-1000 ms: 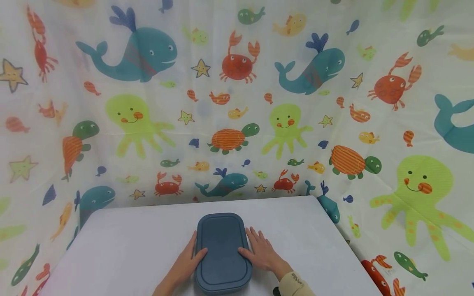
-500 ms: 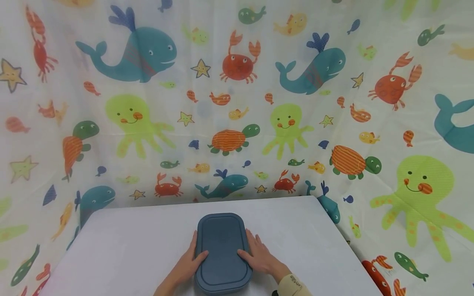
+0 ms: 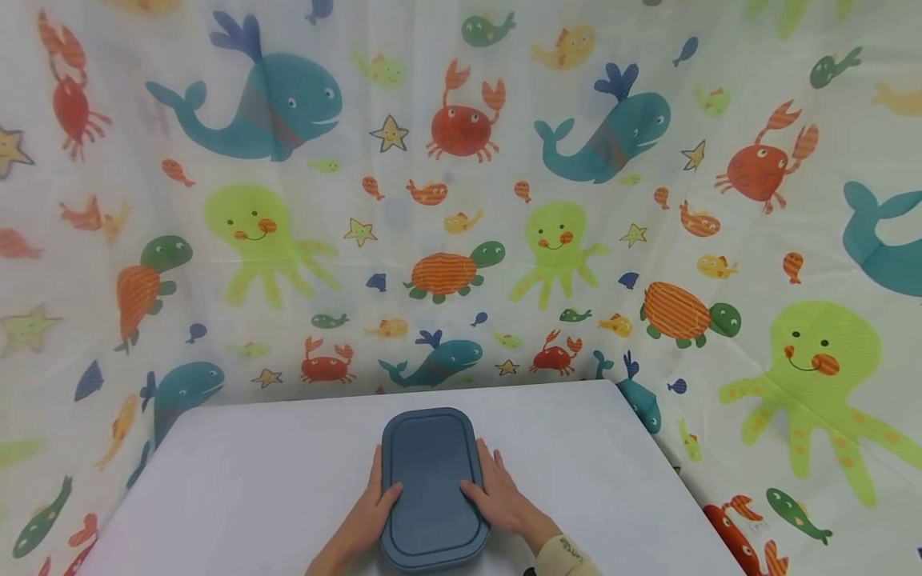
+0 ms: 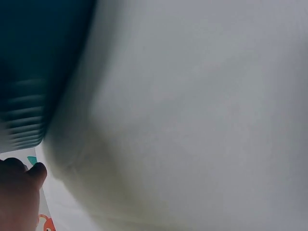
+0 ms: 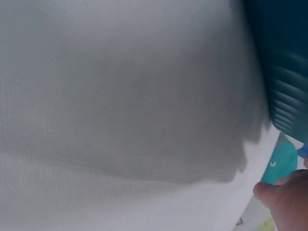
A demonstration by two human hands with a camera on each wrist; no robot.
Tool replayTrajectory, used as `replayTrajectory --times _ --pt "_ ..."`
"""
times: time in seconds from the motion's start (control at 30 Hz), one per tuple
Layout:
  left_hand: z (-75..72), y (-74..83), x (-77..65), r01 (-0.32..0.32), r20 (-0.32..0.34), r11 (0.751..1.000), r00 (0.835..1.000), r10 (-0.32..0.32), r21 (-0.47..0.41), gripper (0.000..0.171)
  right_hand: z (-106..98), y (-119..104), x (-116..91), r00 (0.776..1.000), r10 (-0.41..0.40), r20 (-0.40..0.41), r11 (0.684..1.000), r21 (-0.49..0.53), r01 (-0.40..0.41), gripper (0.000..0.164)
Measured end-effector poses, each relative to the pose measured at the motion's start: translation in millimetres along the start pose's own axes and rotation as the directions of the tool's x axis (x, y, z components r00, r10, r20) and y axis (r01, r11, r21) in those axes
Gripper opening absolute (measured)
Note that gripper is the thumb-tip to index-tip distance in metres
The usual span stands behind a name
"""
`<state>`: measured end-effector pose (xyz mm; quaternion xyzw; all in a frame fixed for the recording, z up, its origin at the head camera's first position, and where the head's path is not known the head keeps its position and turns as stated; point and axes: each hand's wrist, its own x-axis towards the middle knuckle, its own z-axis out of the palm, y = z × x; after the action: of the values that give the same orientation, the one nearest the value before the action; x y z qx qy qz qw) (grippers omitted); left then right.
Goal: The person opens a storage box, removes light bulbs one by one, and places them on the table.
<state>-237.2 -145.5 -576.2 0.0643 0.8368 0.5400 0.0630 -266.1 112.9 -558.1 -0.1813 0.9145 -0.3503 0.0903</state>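
On my feed, step in hand is prob. the two-handed hold on the blue-grey box (image 3: 434, 490), seated btwn my palms, its long sides running away from me. Lid (image 3: 432, 464) looks on all round, so I'd judge opening isn't started. Can't tell if the base is touching the table (image 3: 266, 480) or just off it; wrist cams only give me the ribbed side and shadow beside the grip.

Next move, I'd say, calls for equal L/R pressure and both wrists going together, else the box could twist or tip toward the weaker side.

Pose: L hand (image 3: 370, 508) is clamped on the near-left side, thumb over the lid edge, fingers along the wall pointing fwd. R hand (image 3: 500, 498) mirrors it on the other side, thumb on the lid, fingers fwd, a gap showing btwn fingertips. Forearms angle in from below the grip; cream sleeve (image 3: 567, 558) on the R. Small dark thing (image 3: 529, 571) just beside that cuff, mostly cut off, can't ID. Sea-animal curtain (image 3: 396, 216) hangs beyond the grip.
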Motion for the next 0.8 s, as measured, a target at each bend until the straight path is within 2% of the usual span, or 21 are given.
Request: replayTrajectory --times 0.13,0.27,0.6,0.8 --pt "1.3 6.2 -3.6 -0.032 -0.008 0.999 0.999 0.031 -0.025 0.072 -1.9 -2.0 -1.4 0.999 -0.023 -0.025 0.999 0.026 0.024 0.080" --pt "3.1 11.5 -8.3 -0.033 -0.018 0.999 0.999 0.032 -0.024 0.072 -3.0 -3.0 -1.9 0.999 -0.041 -0.032 0.998 0.043 0.043 0.077" --pt "-0.6 24.5 -18.0 0.047 -0.023 0.995 0.999 -0.050 -0.093 0.077 -10.7 -15.2 -0.3 0.996 -0.061 -0.071 0.995 0.077 0.066 0.072" --pt "-9.3 26.5 -25.6 0.056 -0.005 0.994 0.998 -0.057 -0.099 0.081 -15.3 -29.4 -3.8 0.995 -0.084 -0.062 0.994 0.060 0.088 0.071"
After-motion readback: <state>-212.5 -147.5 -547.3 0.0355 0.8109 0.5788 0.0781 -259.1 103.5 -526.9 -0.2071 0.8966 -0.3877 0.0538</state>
